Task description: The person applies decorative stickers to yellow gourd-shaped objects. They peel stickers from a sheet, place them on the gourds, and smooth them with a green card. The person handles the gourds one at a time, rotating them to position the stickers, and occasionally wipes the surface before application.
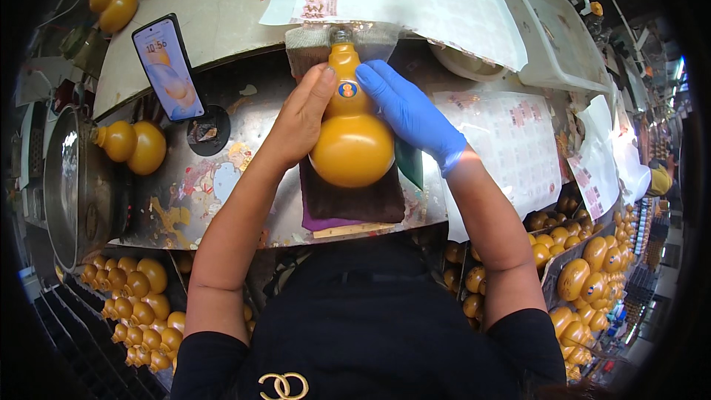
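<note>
Hands point(411, 112) clasp the gourd bottle point(352, 150) from both sides.

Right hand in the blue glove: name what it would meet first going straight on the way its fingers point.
Likely the yellow gourd, at its neck; the right hand appears to touch it there.

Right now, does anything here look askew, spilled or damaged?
Yes: yellow and reddish patches blotch the metal tabletop at left; spills or stuck scraps, I can't tell. A printed white sheet at right lies askew, one corner past the front edge. The yellow gourd between the left hand and gloved right hand shows no visible damage.
</note>
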Demonstrator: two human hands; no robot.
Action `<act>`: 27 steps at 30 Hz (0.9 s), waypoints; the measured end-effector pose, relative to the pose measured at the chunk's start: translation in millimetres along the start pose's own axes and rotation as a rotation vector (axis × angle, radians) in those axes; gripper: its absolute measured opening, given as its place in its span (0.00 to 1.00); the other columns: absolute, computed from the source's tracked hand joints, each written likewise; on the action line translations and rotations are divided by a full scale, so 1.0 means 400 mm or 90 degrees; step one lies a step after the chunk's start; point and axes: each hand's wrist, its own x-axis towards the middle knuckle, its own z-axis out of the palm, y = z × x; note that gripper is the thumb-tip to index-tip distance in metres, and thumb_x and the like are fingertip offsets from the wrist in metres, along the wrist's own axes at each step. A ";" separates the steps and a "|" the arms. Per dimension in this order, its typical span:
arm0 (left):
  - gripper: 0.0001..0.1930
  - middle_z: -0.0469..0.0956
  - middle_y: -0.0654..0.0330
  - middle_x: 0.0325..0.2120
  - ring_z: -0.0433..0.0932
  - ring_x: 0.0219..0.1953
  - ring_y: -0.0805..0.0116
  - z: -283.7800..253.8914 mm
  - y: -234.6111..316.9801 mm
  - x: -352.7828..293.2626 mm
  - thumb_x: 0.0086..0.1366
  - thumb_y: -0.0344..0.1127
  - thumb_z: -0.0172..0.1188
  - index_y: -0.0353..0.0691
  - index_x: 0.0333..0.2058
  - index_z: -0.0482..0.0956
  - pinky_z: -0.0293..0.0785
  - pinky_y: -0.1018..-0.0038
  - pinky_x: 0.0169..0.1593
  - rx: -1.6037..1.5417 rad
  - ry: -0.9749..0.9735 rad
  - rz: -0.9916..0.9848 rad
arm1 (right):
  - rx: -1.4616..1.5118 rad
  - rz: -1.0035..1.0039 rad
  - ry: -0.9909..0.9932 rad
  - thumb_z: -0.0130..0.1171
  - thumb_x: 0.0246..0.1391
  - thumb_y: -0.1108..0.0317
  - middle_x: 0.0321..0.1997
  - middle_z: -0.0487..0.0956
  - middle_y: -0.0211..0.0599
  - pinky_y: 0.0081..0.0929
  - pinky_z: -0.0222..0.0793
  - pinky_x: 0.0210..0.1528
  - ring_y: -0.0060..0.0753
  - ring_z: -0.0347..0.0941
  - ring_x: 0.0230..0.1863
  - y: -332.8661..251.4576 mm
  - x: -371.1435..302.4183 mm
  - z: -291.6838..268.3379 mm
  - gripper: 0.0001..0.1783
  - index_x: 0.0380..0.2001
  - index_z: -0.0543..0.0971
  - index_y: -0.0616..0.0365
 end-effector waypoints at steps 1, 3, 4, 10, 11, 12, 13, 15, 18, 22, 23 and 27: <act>0.22 0.73 0.61 0.41 0.70 0.45 0.76 -0.001 0.002 -0.002 0.73 0.48 0.39 0.35 0.52 0.67 0.65 0.79 0.51 0.003 0.003 -0.001 | 0.009 -0.008 0.006 0.43 0.62 0.42 0.43 0.76 0.52 0.32 0.65 0.51 0.46 0.73 0.46 0.003 0.001 0.001 0.30 0.48 0.70 0.60; 0.24 0.73 0.60 0.44 0.71 0.46 0.75 -0.004 0.010 -0.006 0.73 0.49 0.38 0.34 0.54 0.67 0.66 0.79 0.51 0.011 0.010 -0.002 | 0.061 0.021 -0.004 0.43 0.61 0.41 0.38 0.75 0.45 0.29 0.66 0.48 0.40 0.73 0.41 0.009 0.005 -0.001 0.31 0.47 0.71 0.61; 0.25 0.73 0.60 0.44 0.71 0.47 0.75 -0.008 0.020 -0.010 0.73 0.50 0.39 0.34 0.55 0.66 0.66 0.78 0.51 -0.029 0.008 -0.049 | 0.103 0.058 -0.020 0.42 0.61 0.40 0.36 0.74 0.41 0.28 0.66 0.47 0.37 0.73 0.39 0.011 0.009 -0.004 0.32 0.46 0.71 0.61; 0.30 0.74 0.58 0.46 0.74 0.46 0.72 -0.013 0.036 -0.020 0.67 0.52 0.51 0.33 0.58 0.63 0.69 0.77 0.51 -0.049 -0.014 -0.079 | 0.735 0.253 0.007 0.42 0.57 0.33 0.29 0.73 0.34 0.23 0.68 0.39 0.32 0.71 0.33 0.131 -0.040 -0.069 0.40 0.46 0.73 0.65; 0.31 0.74 0.58 0.47 0.74 0.46 0.72 -0.002 0.042 -0.021 0.66 0.52 0.53 0.33 0.58 0.62 0.69 0.77 0.51 -0.014 -0.019 -0.076 | 0.789 0.256 0.077 0.42 0.56 0.32 0.30 0.75 0.35 0.22 0.68 0.39 0.33 0.72 0.35 0.145 -0.066 -0.058 0.41 0.47 0.73 0.65; 0.32 0.73 0.58 0.47 0.74 0.47 0.72 -0.003 0.047 -0.025 0.65 0.51 0.56 0.33 0.58 0.62 0.69 0.77 0.51 0.026 -0.016 -0.072 | 0.769 0.325 0.200 0.43 0.57 0.35 0.31 0.76 0.35 0.23 0.67 0.39 0.33 0.73 0.37 0.057 -0.084 -0.020 0.38 0.46 0.74 0.64; 0.31 0.73 0.58 0.47 0.73 0.47 0.72 -0.001 0.052 -0.027 0.65 0.50 0.56 0.33 0.58 0.62 0.69 0.77 0.51 0.027 -0.027 -0.061 | 0.763 0.318 0.166 0.44 0.57 0.37 0.33 0.77 0.36 0.25 0.68 0.41 0.33 0.73 0.37 0.064 -0.099 -0.022 0.37 0.46 0.74 0.65; 0.31 0.73 0.57 0.47 0.73 0.48 0.72 0.001 0.057 -0.030 0.65 0.47 0.58 0.33 0.59 0.61 0.70 0.76 0.51 0.029 -0.047 -0.040 | 0.752 0.304 0.097 0.47 0.57 0.40 0.36 0.78 0.38 0.27 0.68 0.43 0.34 0.73 0.38 0.071 -0.119 -0.028 0.34 0.46 0.73 0.65; 0.29 0.73 0.57 0.47 0.72 0.49 0.71 -0.015 0.045 -0.028 0.67 0.47 0.54 0.34 0.59 0.61 0.69 0.76 0.52 0.022 -0.058 -0.059 | 0.467 0.012 0.231 0.58 0.53 0.70 0.42 0.78 0.39 0.26 0.68 0.51 0.29 0.74 0.44 -0.018 -0.134 -0.007 0.14 0.43 0.76 0.62; 0.25 0.71 0.58 0.51 0.70 0.53 0.70 -0.020 0.047 -0.026 0.72 0.46 0.43 0.36 0.61 0.59 0.67 0.75 0.56 -0.207 -0.106 -0.092 | -0.153 -0.451 0.188 0.61 0.42 0.85 0.41 0.79 0.36 0.28 0.71 0.48 0.32 0.76 0.43 -0.094 -0.093 -0.010 0.15 0.36 0.79 0.60; 0.25 0.71 0.58 0.51 0.70 0.53 0.69 -0.021 0.039 -0.025 0.72 0.46 0.43 0.36 0.61 0.59 0.67 0.74 0.56 -0.201 -0.099 -0.099 | -0.293 -0.545 0.149 0.62 0.39 0.85 0.39 0.80 0.34 0.30 0.72 0.47 0.34 0.77 0.42 -0.096 -0.086 -0.014 0.16 0.34 0.80 0.58; 0.26 0.70 0.57 0.51 0.69 0.54 0.69 -0.019 0.043 -0.027 0.72 0.46 0.42 0.35 0.61 0.59 0.66 0.73 0.57 -0.209 -0.078 -0.109 | -0.379 -0.565 0.114 0.63 0.35 0.83 0.36 0.82 0.32 0.30 0.72 0.44 0.39 0.78 0.39 -0.075 -0.091 -0.007 0.17 0.32 0.81 0.53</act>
